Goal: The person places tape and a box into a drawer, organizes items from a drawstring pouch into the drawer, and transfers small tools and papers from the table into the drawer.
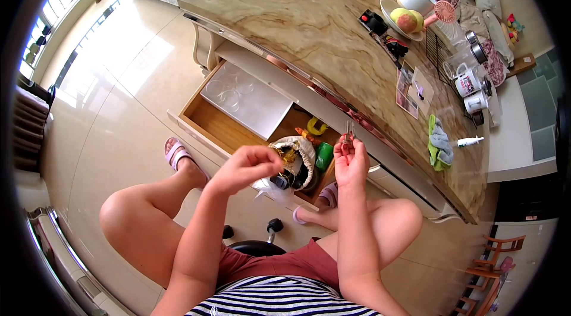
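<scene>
My left hand hovers at the open drawer's left side, its fingers curled to a pinch beside a cream cloth pouch. Whether anything sits in that pinch is hidden. Golden stringy material and dark items show in the pouch's mouth. Over the drawer's right end, my right hand is closed with fingertips up around a small shiny piece with thin upright prongs; its kind is unclear. Between the pouch and this hand lies a green cylinder.
The wooden drawer also holds a white tray with clear rings, a yellow curved item and an orange one. On the marble top stand a fruit bowl, mugs, a cloth and a white bottle.
</scene>
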Available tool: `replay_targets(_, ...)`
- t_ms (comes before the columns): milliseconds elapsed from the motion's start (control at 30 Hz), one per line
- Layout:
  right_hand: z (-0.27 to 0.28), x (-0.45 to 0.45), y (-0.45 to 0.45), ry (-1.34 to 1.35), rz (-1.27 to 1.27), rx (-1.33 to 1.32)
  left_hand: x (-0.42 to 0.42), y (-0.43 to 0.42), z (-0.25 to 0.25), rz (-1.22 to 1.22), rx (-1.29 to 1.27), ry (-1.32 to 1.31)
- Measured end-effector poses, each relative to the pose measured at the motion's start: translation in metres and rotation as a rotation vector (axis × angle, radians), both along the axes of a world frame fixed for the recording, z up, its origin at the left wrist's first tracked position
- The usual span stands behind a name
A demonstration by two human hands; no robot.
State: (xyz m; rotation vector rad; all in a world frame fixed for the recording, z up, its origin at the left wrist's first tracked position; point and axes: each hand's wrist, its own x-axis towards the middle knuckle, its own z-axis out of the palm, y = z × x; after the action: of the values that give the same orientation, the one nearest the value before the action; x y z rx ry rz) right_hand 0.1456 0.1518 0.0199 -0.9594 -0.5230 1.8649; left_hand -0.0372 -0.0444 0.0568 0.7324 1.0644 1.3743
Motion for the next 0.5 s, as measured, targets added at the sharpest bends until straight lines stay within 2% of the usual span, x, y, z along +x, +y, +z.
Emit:
replay_targets(100,0.001,0.006,0.004,-0.081,0.038,0.101,-0.010,-0.004,0.003,0.267,-0.035,-0.029)
replay_targets(200,0.004,0.007,0.002,-0.182,0.178,0.192,-0.016,-0.004,-0.002,0.267,-0.072,0.064)
replay_targets(300,0.000,0.011,-0.001,-0.296,0.483,0.282,-0.011,-0.001,-0.011,0.216,-0.186,0.383)
replay_targets(367,-0.015,0.008,-0.007,-0.408,0.569,0.431,-0.004,0.002,-0.008,0.181,-0.244,0.581)
replay_targets(400,-0.017,0.006,-0.012,-0.493,0.606,0.528,-0.001,0.004,-0.004,0.180,-0.243,0.581)
replay_targets(467,-0.021,0.002,-0.021,-0.548,0.659,0.508,0.003,0.006,0.005,0.132,-0.309,0.751)
replay_targets(500,-0.022,0.000,-0.025,-0.623,0.697,0.528,0.003,0.007,0.003,0.131,-0.310,0.751)
